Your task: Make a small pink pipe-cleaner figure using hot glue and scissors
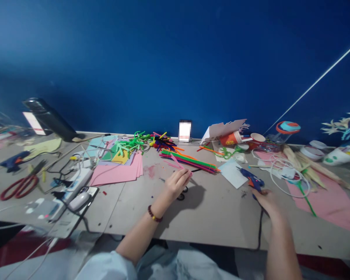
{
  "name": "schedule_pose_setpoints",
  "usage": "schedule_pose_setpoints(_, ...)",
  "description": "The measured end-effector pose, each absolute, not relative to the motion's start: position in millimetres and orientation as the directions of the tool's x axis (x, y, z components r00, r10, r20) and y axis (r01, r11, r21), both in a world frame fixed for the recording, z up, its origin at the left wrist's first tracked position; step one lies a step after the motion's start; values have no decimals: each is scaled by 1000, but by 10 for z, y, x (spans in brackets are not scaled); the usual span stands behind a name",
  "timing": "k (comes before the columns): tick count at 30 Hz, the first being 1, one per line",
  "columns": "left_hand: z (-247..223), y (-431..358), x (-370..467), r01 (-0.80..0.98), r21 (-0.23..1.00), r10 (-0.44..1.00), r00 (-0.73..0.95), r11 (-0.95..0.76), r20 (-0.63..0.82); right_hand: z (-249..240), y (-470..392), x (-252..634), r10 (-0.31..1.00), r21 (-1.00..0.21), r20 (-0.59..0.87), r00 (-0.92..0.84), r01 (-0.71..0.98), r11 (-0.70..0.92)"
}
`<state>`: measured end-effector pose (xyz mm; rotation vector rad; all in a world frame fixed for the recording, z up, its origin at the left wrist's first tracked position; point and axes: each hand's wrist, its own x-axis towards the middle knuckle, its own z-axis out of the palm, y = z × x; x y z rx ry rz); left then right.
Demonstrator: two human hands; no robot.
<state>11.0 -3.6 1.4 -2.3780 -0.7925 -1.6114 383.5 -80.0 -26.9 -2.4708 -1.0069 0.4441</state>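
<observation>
Head view: the cord (260, 227) below the glue gun (253, 179) could snag, jerking it in the curled right hand (267, 200); leftward, the left hand (176, 183) pinches a pink pipe cleaner (176, 160).

Held glue gun (252, 179) right of pipe-cleaner bundle (192, 161)

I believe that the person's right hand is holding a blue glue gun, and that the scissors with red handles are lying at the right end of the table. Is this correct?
Not entirely: in the head view, the red-handled scissors lie toward the table's left end. The right hand does hold a blue glue gun.
</observation>
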Motion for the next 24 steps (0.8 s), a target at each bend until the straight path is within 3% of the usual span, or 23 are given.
schedule_pose_setpoints(3,29,-34,114,521,135,319,281,-843,905,-231,-870,3829,666,-648,-298,684,368,-667)
schedule_pose_setpoints(8,73,-39,130,533,127,307,264,-836,914,-141,-990,3656,689,-846,-401,604,43,-531)
schedule_pose_setpoints(14,77,-34,140,533,174,329,211,-828,920,2,-1030,3365,793,-946,-298,531,-274,-172)
schedule_pose_setpoints(19,25,-15,139,518,235,379,191,-823,906,198,-1017,2996,814,-948,-216,539,-314,-44)
schedule_pose_setpoints(24,-8,4,146,482,315,422,129,-818,898,349,-997,2516,909,-959,-83,409,-280,38)
